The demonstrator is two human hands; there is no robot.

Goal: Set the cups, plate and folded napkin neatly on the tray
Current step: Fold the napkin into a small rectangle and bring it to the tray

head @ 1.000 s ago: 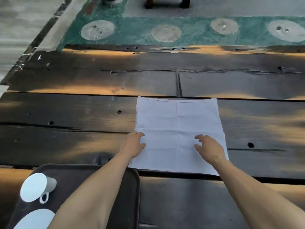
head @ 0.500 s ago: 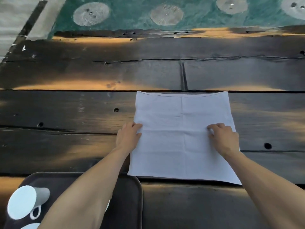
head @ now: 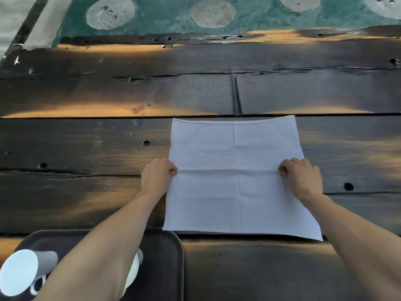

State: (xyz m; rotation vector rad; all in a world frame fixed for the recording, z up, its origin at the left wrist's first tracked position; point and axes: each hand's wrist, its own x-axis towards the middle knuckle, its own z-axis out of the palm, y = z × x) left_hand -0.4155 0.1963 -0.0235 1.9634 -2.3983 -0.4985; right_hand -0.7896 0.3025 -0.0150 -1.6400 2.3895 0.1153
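Note:
A white cloth napkin [head: 236, 192] lies spread flat on the dark wooden table. My left hand [head: 157, 177] pinches its left edge at mid-height, and my right hand [head: 301, 177] pinches its right edge at the same height; a slight crease runs between them. At the lower left sits a dark tray [head: 167, 263]. A white cup [head: 23, 271] lies on it, handle toward me. A second white piece [head: 133, 270] on the tray is mostly hidden behind my left forearm.
The table is made of dark planks [head: 86, 192] with gaps and small knot holes. Beyond its far edge lies a green floor with round pale patterns [head: 212, 13]. Bare wood lies to the right of the tray and around the napkin.
Both hands slid outward from the napkin's surface to its left and right edges and closed on them. The view tilted down and nearer.

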